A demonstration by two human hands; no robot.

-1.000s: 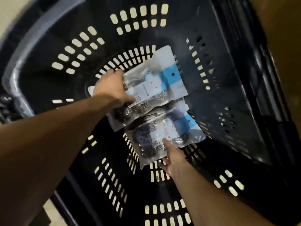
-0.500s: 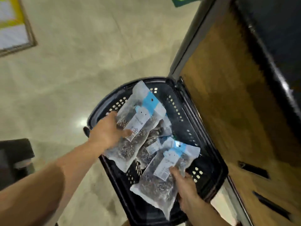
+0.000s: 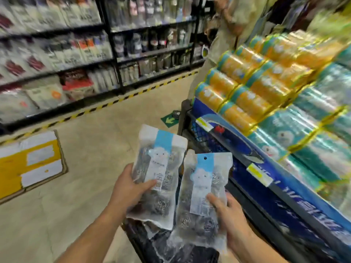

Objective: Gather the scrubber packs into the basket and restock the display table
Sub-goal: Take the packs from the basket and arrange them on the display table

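My left hand [image 3: 129, 188] grips a clear scrubber pack [image 3: 157, 173] with a blue and white label, held upright. My right hand [image 3: 228, 211] holds a second, like scrubber pack [image 3: 204, 188] beside it, its lower end hanging down. Both packs show steel wool scrubbers inside. Below my hands lies the black basket [image 3: 136, 242] on the floor, mostly hidden, with at least one more clear pack [image 3: 167, 247] in it. The display table [image 3: 284, 188] with a blue front stands to the right.
Orange and teal wrapped goods [image 3: 266, 88] are stacked on the display. Black shelves [image 3: 76, 54] full of packets line the far left. A person in beige [image 3: 228, 35] stands beyond the display. A yellow and white floor mat [image 3: 30, 162] lies at left.
Both hands lifted a scrubber pack each out of the basket and raised them upright. My view swung up from the basket to the aisle and display.
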